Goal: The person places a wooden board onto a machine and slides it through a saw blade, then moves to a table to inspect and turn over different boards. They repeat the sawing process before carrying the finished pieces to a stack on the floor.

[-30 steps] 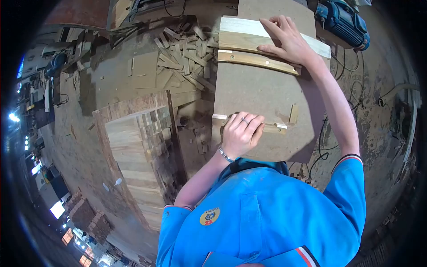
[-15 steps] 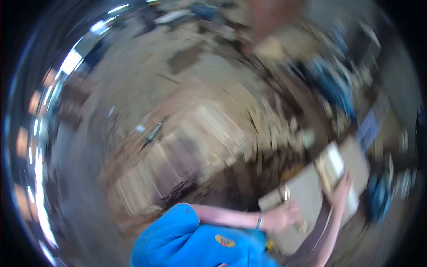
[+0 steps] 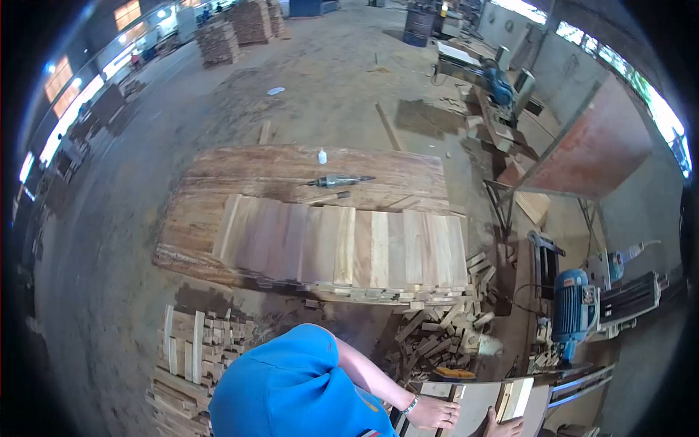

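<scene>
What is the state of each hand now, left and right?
Left hand: lies over a narrow wooden strip; open or closed, I cannot tell.
Right hand: on a pale wooden piece; whether its grip is closed cannot be told.

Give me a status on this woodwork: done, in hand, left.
Done: some cutting, judging by the offcut heap.
In hand: the right hand is on a pale board, the left hand at a wooden strip.
Left: this piece, probably; whether the stacked boards are waiting or finished, I cannot tell.
</scene>
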### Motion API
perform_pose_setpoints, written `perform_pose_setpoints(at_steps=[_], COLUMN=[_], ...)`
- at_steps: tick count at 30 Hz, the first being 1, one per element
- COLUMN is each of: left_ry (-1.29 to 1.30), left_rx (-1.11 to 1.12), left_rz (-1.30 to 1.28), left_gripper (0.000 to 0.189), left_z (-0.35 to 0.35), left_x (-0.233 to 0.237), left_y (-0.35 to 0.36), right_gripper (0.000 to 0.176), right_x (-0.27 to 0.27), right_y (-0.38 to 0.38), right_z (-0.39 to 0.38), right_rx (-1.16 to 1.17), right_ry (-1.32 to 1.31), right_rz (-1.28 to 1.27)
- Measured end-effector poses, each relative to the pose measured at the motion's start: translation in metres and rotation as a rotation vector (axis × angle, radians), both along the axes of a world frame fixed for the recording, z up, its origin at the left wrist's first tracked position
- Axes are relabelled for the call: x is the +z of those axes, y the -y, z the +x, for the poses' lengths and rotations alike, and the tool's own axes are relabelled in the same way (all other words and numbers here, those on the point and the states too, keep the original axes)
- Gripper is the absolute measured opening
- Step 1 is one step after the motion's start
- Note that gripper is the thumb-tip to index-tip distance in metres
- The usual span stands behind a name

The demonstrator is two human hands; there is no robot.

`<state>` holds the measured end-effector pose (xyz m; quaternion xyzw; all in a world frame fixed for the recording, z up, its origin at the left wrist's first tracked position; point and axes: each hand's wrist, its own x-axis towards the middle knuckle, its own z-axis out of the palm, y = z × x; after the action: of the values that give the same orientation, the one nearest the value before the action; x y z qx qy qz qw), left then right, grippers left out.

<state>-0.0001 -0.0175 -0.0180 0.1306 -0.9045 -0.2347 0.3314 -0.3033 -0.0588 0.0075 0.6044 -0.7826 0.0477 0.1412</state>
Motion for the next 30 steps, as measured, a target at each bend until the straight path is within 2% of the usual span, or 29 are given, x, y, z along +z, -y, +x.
perform_pose_setpoints(at_steps=[2,5,9,12,15,17,19,21,22,23,24,25,26,30], left_ry=[-0.068,-0.022,-0.121,0.011,-0.127,-0.169,-0.188,-0.083,-0.026,0.054,0.046,0.038,0.078,0.225], left_rx=[0.012,0.016,0.014,-0.04,0.152,0.162,0.163,0.199,0.176,0.08,0.094,0.109,0.114,0.083], left_rz=[-0.035,-0.071,-0.058,-0.002,-0.265,-0.232,-0.19,-0.12,-0.073,0.094,0.076,0.058,0.069,0.107], left_gripper=[0.04,0.038,0.039,0.044,0.048,0.049,0.05,0.05,0.053,0.061,0.059,0.058,0.057,0.057], left_z=[-0.004,-0.002,-0.006,-0.003,-0.01,-0.015,-0.019,-0.027,-0.023,-0.031,-0.04,-0.047,-0.056,-0.098], left_x=[-0.003,0.004,-0.002,0.002,-0.021,-0.036,-0.037,-0.005,0.013,0.025,0.028,0.04,0.046,0.105], left_y=[0.0,0.001,0.0,0.001,-0.009,-0.011,-0.014,-0.005,-0.004,0.004,0.01,0.02,0.027,0.064], right_gripper=[0.131,0.123,0.111,0.108,0.108,0.109,0.11,0.111,0.107,0.128,0.124,0.124,0.125,0.127], right_x=[-0.01,-0.018,0.008,0.019,0.006,0.002,0.002,0.016,0.049,0.008,0.023,0.034,0.045,0.07], right_y=[0.0,0.005,0.003,0.004,0.007,0.006,0.01,0.019,0.027,0.048,0.052,0.057,0.065,0.092], right_z=[-0.008,-0.013,0.007,0.014,0.002,0.0,0.004,-0.006,0.007,-0.036,-0.028,-0.022,-0.027,-0.082], right_rx=[0.067,0.134,0.212,0.288,0.299,0.306,0.263,0.179,0.102,-0.044,-0.059,-0.056,-0.1,-0.067], right_ry=[-0.12,-0.252,-0.398,-0.491,-0.502,-0.503,-0.416,-0.339,-0.041,0.173,0.252,0.213,0.356,0.335], right_rz=[-0.132,-0.236,-0.363,-0.471,-0.47,-0.446,-0.373,-0.276,-0.064,0.101,0.112,0.04,0.1,0.078])
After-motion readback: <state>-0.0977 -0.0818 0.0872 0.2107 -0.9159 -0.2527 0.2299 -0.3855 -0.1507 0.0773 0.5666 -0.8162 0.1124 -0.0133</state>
